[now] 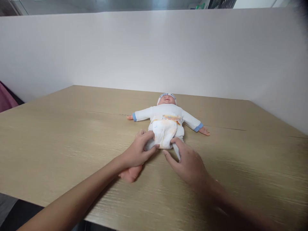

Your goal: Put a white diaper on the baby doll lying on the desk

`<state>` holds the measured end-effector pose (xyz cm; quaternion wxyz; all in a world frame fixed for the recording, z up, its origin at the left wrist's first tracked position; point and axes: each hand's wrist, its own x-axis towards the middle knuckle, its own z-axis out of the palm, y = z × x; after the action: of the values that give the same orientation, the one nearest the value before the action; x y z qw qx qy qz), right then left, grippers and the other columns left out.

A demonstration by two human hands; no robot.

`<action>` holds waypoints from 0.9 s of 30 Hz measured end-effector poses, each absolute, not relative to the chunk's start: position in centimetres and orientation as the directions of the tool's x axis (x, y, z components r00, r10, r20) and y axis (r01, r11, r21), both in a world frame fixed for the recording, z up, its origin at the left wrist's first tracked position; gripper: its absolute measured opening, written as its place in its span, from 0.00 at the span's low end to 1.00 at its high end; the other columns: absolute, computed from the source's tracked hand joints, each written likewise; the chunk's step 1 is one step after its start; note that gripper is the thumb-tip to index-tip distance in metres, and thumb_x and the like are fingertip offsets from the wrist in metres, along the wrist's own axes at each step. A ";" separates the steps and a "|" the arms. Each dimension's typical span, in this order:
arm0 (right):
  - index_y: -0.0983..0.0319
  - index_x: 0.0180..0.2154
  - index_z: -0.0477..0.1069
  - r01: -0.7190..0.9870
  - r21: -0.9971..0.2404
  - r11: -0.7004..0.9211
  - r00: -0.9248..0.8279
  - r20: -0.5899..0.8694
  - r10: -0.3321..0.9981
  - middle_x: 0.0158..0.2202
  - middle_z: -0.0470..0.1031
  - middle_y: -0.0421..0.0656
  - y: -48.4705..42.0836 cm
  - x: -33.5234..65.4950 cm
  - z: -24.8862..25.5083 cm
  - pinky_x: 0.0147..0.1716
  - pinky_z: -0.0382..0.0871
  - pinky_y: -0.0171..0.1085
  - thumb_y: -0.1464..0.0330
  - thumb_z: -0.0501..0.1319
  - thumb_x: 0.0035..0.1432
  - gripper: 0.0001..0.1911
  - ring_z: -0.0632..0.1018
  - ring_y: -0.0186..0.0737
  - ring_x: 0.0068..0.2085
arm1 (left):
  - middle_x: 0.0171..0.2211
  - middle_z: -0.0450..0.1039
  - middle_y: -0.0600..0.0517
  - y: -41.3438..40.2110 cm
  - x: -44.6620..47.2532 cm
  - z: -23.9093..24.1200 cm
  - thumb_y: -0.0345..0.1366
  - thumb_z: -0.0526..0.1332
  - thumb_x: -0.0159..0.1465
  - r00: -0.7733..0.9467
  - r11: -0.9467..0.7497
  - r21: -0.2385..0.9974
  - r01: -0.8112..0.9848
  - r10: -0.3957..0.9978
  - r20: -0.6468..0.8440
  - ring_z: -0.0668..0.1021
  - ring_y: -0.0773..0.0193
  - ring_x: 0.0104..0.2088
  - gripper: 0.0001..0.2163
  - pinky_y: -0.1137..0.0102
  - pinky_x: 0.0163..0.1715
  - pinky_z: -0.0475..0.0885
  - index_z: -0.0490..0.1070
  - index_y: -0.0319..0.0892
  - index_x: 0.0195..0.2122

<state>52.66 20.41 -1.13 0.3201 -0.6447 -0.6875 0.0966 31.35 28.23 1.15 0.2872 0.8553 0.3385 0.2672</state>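
Note:
A baby doll (166, 113) lies on its back on the wooden table (72, 134), arms spread, head pointing away from me. It wears a white long-sleeved top with blue cuffs, a white cap and a white diaper (165, 131). My left hand (137, 150) pinches the diaper's lower left edge with curled fingers. My right hand (186, 162) grips the diaper's lower right edge near the doll's leg. One bare doll foot (130, 174) pokes out under my left wrist; the other leg is hidden by my right hand.
A white partition wall (154, 51) rises behind the table and along its right side. A pink fabric thing (6, 99) shows at the far left edge. The table's near edge runs below my forearms.

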 end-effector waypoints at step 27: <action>0.54 0.36 0.83 0.592 -0.805 -0.026 0.251 0.153 0.956 0.38 0.88 0.41 20.9 54.7 0.3 0.39 0.72 0.43 0.50 0.69 0.62 0.15 0.85 0.49 0.38 | 0.48 0.80 0.47 27.7 31.9 0.0 0.48 0.74 0.62 0.314 -0.142 0.963 0.227 0.947 0.066 0.81 0.53 0.48 0.19 0.59 0.50 0.73 0.74 0.43 0.47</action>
<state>54.72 20.90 0.31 0.4038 -0.6801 -0.5690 0.2251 31.87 27.74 -0.01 0.4777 0.6550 0.4480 0.3770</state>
